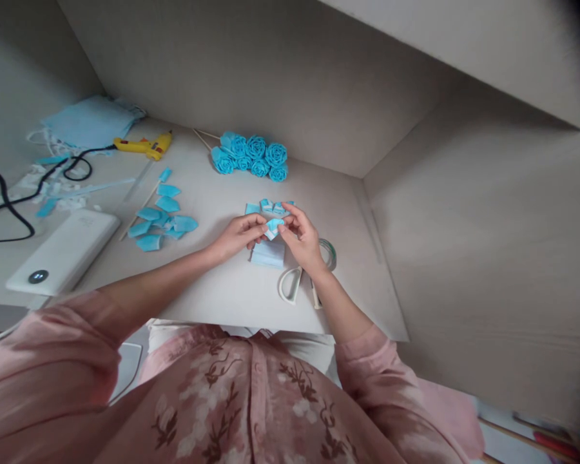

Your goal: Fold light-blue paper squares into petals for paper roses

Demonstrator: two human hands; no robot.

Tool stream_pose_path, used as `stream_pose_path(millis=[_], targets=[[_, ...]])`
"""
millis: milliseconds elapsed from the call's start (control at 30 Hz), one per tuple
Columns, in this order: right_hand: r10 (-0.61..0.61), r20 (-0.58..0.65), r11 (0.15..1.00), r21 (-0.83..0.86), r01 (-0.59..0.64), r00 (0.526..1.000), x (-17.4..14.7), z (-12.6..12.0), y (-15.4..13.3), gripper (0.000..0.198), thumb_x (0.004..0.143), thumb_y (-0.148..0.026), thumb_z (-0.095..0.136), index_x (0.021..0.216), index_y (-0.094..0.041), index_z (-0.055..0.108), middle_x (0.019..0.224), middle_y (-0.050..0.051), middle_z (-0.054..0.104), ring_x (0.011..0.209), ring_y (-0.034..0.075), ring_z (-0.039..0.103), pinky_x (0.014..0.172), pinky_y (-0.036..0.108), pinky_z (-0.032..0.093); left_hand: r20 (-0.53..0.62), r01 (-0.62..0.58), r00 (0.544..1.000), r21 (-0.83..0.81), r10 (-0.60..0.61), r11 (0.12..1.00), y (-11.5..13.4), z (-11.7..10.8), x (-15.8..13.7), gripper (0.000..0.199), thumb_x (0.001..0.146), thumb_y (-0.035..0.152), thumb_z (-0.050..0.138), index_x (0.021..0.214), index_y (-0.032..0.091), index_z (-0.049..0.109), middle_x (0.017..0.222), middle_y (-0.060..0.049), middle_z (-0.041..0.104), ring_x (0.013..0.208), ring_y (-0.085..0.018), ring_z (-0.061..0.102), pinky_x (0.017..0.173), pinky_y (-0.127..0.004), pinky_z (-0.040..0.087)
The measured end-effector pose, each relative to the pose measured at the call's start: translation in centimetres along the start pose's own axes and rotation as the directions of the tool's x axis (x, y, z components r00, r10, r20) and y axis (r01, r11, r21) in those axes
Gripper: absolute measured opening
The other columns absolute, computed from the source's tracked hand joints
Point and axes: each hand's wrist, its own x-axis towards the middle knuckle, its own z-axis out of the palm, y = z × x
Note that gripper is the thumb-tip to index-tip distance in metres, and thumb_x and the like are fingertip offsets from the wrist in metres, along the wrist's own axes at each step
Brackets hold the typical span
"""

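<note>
Between my two hands is a small folded blue-and-white fabric piece (273, 228), like mask cloth. My left hand (244, 232) pinches its left side with thumb and fingers. On the other side my right hand (300, 237) grips it between thumb and fingers. Just beyond lie other folded blue pieces (272, 206). A pale blue flat square of fabric (267, 254) rests on the table below the hands. Scissors with white handles (290, 285) lie partly under my right wrist, their blades hidden. Beside that wrist is a roll of greenish tape (328, 253).
Several blue fabric roses (256, 148) on sticks lie at the back. Cut blue petals (168, 203) and a thin stick sit to the left. Farther left are a yellow glue gun (147, 145) with black cord, stacked masks (91, 121), white scraps and a white power bank (65, 250).
</note>
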Motion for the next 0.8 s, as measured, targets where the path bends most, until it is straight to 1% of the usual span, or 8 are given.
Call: stream_pose_path(millis=[133, 233, 367, 467, 533, 633, 700, 800], targets=[[0.021, 0.002, 0.999, -0.034, -0.021, 1.000, -0.06, -0.16, -0.17, 0.045, 0.092, -0.050, 0.055, 0.130, -0.027, 0.056, 0.086, 0.002, 0.060, 0.078, 0.017, 0.057, 0.079, 0.035, 0.051, -0.005, -0.008, 1.000, 0.038, 0.008, 0.999, -0.34, -0.14, 0.18, 0.032, 0.072, 0.045, 0.072, 0.073, 0.016, 0.057, 0.056, 0.005, 0.050, 0.049, -0.007, 0.041, 0.048, -0.021, 0.033], [0.023, -0.018, 1.000, -0.019, -0.023, 1.000, -0.06, -0.25, -0.28, 0.043, 0.097, -0.051, 0.046, 0.131, -0.027, 0.056, 0.090, 0.003, 0.062, 0.082, 0.018, 0.059, 0.082, 0.037, 0.051, -0.012, -0.013, 1.000, 0.056, 0.014, 0.998, -0.40, -0.09, 0.19, 0.032, 0.072, 0.045, 0.071, 0.074, 0.016, 0.057, 0.057, 0.005, 0.050, 0.050, -0.007, 0.042, 0.049, -0.021, 0.033], [0.012, 0.048, 0.997, 0.081, -0.016, 0.999, 0.03, 0.01, -0.11, 0.051, 0.089, -0.053, 0.060, 0.133, -0.027, 0.053, 0.092, 0.003, 0.064, 0.082, 0.018, 0.060, 0.079, 0.035, 0.052, 0.011, -0.026, 1.000, 0.103, 0.025, 0.994, -0.19, 0.19, -0.04, 0.032, 0.072, 0.044, 0.070, 0.071, 0.016, 0.055, 0.060, 0.005, 0.049, 0.054, -0.007, 0.041, 0.052, -0.022, 0.032], [0.038, 0.033, 0.995, 0.086, -0.041, 0.999, 0.06, 0.18, -0.03, 0.055, 0.084, -0.053, 0.067, 0.131, -0.027, 0.055, 0.088, 0.001, 0.064, 0.075, 0.016, 0.058, 0.076, 0.034, 0.052, 0.026, -0.033, 0.999, 0.132, 0.030, 0.991, -0.17, 0.36, -0.15, 0.031, 0.071, 0.043, 0.071, 0.068, 0.016, 0.055, 0.060, 0.005, 0.047, 0.055, -0.007, 0.040, 0.053, -0.022, 0.031], [0.058, -0.002, 0.996, 0.070, -0.057, 0.998, 0.06, 0.11, -0.11, 0.051, 0.087, -0.055, 0.062, 0.130, -0.027, 0.056, 0.088, 0.002, 0.065, 0.077, 0.017, 0.060, 0.079, 0.036, 0.053, 0.018, -0.030, 0.999, 0.123, 0.028, 0.992, -0.25, 0.37, -0.12, 0.032, 0.071, 0.043, 0.071, 0.068, 0.016, 0.055, 0.059, 0.005, 0.047, 0.054, -0.007, 0.040, 0.052, -0.021, 0.030], [0.092, -0.023, 0.993, 0.080, -0.089, 0.996, 0.08, -0.11, -0.26, 0.051, 0.092, -0.058, 0.052, 0.133, -0.027, 0.053, 0.097, 0.006, 0.068, 0.088, 0.020, 0.063, 0.087, 0.040, 0.053, -0.010, -0.014, 1.000, 0.067, 0.015, 0.998, -0.38, 0.25, 0.03, 0.032, 0.071, 0.044, 0.071, 0.070, 0.017, 0.056, 0.057, 0.005, 0.049, 0.051, -0.007, 0.040, 0.049, -0.021, 0.030], [0.105, 0.004, 0.988, 0.112, -0.105, 0.994, 0.11, -0.14, -0.18, 0.055, 0.091, -0.060, 0.052, 0.136, -0.028, 0.050, 0.102, 0.007, 0.067, 0.092, 0.021, 0.063, 0.089, 0.041, 0.052, -0.038, -0.007, 0.999, 0.017, 0.008, 1.000, -0.41, 0.15, 0.11, 0.032, 0.071, 0.044, 0.072, 0.072, 0.017, 0.057, 0.056, 0.005, 0.049, 0.049, -0.007, 0.041, 0.048, -0.021, 0.031], [0.090, 0.089, 0.984, 0.147, -0.103, 0.992, 0.17, 0.08, 0.23, 0.064, 0.085, -0.057, 0.064, 0.139, -0.028, 0.046, 0.093, 0.003, 0.064, 0.086, 0.019, 0.061, 0.083, 0.037, 0.052, -0.075, -0.011, 0.997, -0.030, 0.008, 1.000, -0.29, 0.06, 0.10, 0.032, 0.071, 0.044, 0.073, 0.072, 0.017, 0.056, 0.056, 0.005, 0.050, 0.049, -0.007, 0.041, 0.048, -0.021, 0.032]])
